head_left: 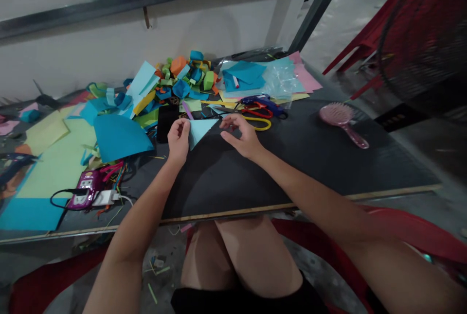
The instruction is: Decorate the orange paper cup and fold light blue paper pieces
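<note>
A light blue triangle of folded paper (200, 131) is pinched at its left side by my left hand (178, 136), thumb against fingers. Near the paper's right tip is my right hand (239, 134), its fingers curved and apart from the thumb, with nothing visible between them. Just behind the hands lie scissors with red and yellow handles (260, 118) and a blue glue gun (264, 103). A dark flat object (168, 124) rests beside my left hand, partly hidden by it.
Curled colored paper pieces (182, 80) are heaped at the back. Colored sheets (54, 158) and a purple power socket (85, 190) with cables spread over the left. A pink hairbrush (341, 117) lies on the right; a fan (426, 37) stands beyond the table edge.
</note>
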A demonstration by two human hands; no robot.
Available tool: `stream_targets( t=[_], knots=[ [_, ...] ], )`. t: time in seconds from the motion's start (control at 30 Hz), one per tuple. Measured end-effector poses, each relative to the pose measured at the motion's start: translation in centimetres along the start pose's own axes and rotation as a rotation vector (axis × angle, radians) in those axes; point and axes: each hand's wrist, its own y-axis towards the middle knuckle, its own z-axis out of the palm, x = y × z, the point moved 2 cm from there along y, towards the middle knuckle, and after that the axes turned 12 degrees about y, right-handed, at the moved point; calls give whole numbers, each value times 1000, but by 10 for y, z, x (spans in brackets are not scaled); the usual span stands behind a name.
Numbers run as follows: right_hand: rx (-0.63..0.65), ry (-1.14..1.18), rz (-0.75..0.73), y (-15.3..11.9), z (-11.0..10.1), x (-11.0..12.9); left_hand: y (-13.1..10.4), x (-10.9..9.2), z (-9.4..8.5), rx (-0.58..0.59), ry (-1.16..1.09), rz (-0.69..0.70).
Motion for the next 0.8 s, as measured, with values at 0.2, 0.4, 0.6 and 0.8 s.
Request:
stream_targets(
  t=[0.2,0.4,0.6,0.8],
  knots=[
    [130,131,179,-2,8,-9,-10,0,13,174,-22,-4],
    [211,178,175,-2,7,-4,-14,-3,15,211,-4,28],
    [237,176,170,-3,4,-5,-13,-5,12,190,86,66],
    [285,215,231,-4,7,-3,-14,-1,12,135,103,29]
  ],
)
